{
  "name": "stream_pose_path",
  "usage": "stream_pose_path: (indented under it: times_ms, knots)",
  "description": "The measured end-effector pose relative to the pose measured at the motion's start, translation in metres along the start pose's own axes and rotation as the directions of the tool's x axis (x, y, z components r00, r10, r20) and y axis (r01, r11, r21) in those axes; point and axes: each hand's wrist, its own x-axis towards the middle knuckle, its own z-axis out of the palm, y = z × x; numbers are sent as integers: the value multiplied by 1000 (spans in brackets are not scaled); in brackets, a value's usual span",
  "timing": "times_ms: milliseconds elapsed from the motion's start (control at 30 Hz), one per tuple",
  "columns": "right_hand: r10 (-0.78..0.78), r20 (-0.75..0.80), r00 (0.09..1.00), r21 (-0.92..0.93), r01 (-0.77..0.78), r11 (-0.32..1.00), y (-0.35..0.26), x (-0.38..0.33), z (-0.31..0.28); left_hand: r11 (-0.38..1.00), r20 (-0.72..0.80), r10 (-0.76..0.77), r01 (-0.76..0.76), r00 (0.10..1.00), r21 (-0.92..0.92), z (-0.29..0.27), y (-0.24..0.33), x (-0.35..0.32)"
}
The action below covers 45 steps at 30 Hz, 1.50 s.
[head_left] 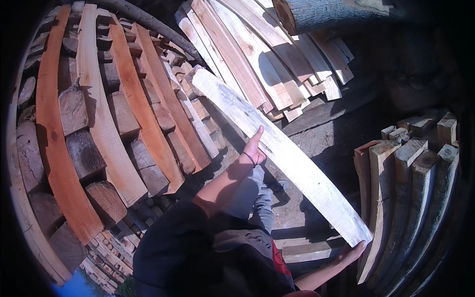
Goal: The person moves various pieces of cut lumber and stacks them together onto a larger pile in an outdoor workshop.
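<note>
A long pale wooden plank (292, 163) slants across the middle of the head view, from the stacked boards at the upper left down to the lower right. My left hand (254, 150) is closed on its near edge, thumb lying on the upper face and the fingers mostly hidden beneath. At the plank's lower right end, my right hand (352, 252) grips the corner from below. The plank's far end lies close to the pile of sawn boards.
On the left stand stacked wood blocks (123, 119) with long reddish boards (64, 143) across them. Pale sawn boards (262, 54) are piled at the top, near a thick log (326, 15). Several upright timbers (413, 168) stand at the right.
</note>
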Motion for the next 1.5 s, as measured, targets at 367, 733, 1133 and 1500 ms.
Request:
stream_pose_path:
  times_ms: [367,733,1133,1500]
  knots:
    - [650,-16,760,18,-650,760,208,-95,5,727,-315,554,-265,771,633,27,57,91]
    - [285,310,907,294,-377,879,167,62,339,518,-85,696,-417,713,747,185,246,259]
    - [352,349,868,121,-414,902,136,170,580,29,16,656,-46,754,999,106,72,327]
    - [356,461,813,47,-423,905,105,130,564,307,-281,677,87,680,948,133,68,316]
